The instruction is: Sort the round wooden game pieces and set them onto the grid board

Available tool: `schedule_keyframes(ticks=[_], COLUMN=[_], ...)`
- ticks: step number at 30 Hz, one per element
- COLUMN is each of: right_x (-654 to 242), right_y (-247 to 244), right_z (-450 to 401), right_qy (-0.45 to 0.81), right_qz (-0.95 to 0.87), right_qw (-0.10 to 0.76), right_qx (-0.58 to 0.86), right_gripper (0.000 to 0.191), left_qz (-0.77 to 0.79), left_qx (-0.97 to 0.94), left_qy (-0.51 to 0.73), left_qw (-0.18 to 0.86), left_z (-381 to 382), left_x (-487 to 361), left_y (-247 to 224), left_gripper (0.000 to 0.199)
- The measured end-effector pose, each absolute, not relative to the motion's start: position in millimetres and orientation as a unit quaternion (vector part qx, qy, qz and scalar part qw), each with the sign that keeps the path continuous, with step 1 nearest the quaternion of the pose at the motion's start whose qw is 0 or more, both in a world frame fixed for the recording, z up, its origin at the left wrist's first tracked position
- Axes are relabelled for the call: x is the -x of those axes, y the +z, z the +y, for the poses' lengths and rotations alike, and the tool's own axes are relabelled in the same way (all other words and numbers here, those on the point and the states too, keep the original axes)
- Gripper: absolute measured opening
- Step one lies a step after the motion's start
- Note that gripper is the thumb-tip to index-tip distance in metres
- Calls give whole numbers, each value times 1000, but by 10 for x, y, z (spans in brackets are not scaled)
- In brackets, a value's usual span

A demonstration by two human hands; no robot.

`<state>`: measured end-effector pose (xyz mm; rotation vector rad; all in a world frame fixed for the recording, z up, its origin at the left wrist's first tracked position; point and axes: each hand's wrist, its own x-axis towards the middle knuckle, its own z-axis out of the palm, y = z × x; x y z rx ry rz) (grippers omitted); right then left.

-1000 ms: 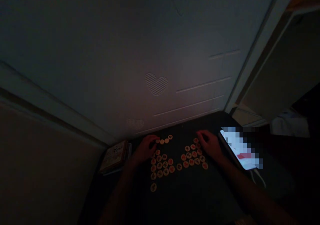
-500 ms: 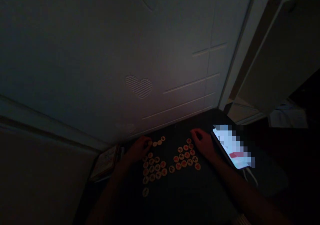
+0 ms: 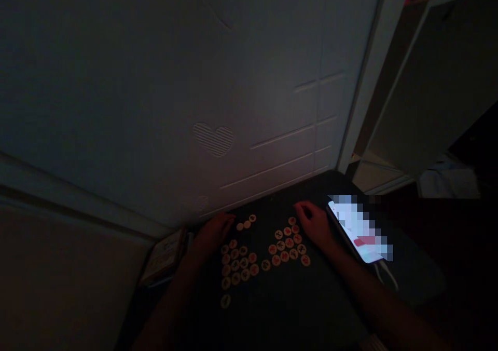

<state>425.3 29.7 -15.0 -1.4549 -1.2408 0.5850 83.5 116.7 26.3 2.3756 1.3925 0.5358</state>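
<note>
In the dim head view, several round Chinese chess pieces [image 3: 244,263] with dark and red marks lie in rows on a dark tabletop [image 3: 268,309]. A second cluster of these chess pieces [image 3: 289,243] lies to the right. My left hand [image 3: 216,231] is at the far left of the pieces, fingers pinched together; anything between them is hidden. Just right of its fingertips are two blank-looking discs [image 3: 243,226] and one marked piece [image 3: 252,218]. My right hand [image 3: 313,221] rests beside the right cluster, its fingers curled in, with nothing visible in them.
A lit phone [image 3: 360,231] with a white cable [image 3: 389,275] lies right of my right hand. Books [image 3: 161,257] are stacked at the left edge. Behind the table stands a pale panel [image 3: 264,107] with a heart relief. Papers [image 3: 449,182] lie at far right.
A pale disc that showed at my left fingertips is no longer visible. My left hand's fingers have shifted slightly. The right hand stays in place, and the view has moved a little.
</note>
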Motion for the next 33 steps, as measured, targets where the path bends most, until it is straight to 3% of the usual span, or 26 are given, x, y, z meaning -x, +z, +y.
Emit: schedule_keyframes(ticks=[7,10,15,22,33], right_x=[-4257,-4259,-4253,-4256,-4249], right_y=[-149,-146,-148,-154,-136], right_z=[298,299,310,312,325], right_qy=[250,250,245,247,246], right_qz=[-520,-518,-511,-510,-502], right_qw=[542,543,547,550,558], right_qx=[611,612,616,613,613], right_gripper=[29,30,31,30,29], left_qz=[523,520,509,448,437], left_qx=[-784,-719,-671,-767,-808], left_qy=[255,278,267,232,131], left_qw=[215,368,469,397,372], left_z=[1005,899,846,941,997], left_x=[-1054,-1238,-1465,-1958,-2350], left_y=[486,612,680,540,321], left_gripper=[35,38,44,33,17])
